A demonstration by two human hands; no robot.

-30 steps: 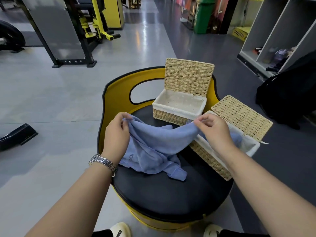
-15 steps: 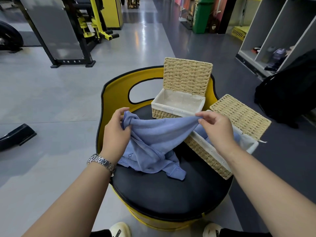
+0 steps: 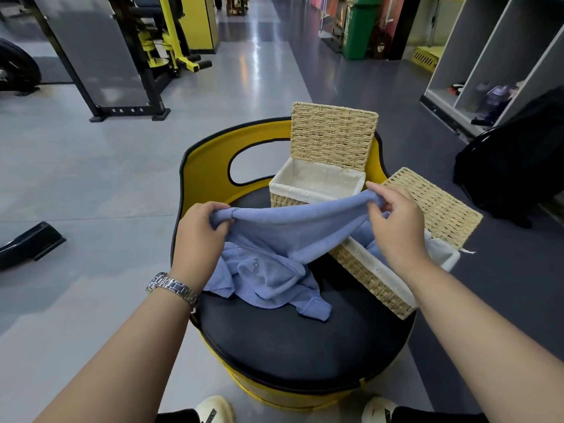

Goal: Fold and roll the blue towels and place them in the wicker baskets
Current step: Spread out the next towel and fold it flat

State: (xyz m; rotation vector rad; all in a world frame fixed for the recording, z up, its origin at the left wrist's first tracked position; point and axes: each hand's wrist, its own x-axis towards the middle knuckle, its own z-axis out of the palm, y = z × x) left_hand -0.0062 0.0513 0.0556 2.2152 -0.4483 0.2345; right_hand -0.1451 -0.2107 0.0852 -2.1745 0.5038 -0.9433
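**Blue towel stretched between both hands**

Left hand (image 3: 200,230) w/ grip clamped on one bunched end of the soft blue terry towel (image 3: 293,236); right hand (image 3: 393,227) pinching the opposite end. Top edge taut above round black padded seat (image 3: 299,340), rest drooping crumpled onto it. Open lidded woven wicker basket w/ white liner (image 3: 317,184) behind; second such basket (image 3: 375,282) at right (more blue cloth inside).

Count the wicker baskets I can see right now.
2: one empty basket at the seat's back, lid upright; one basket on the right with blue cloth inside. None seem hidden.
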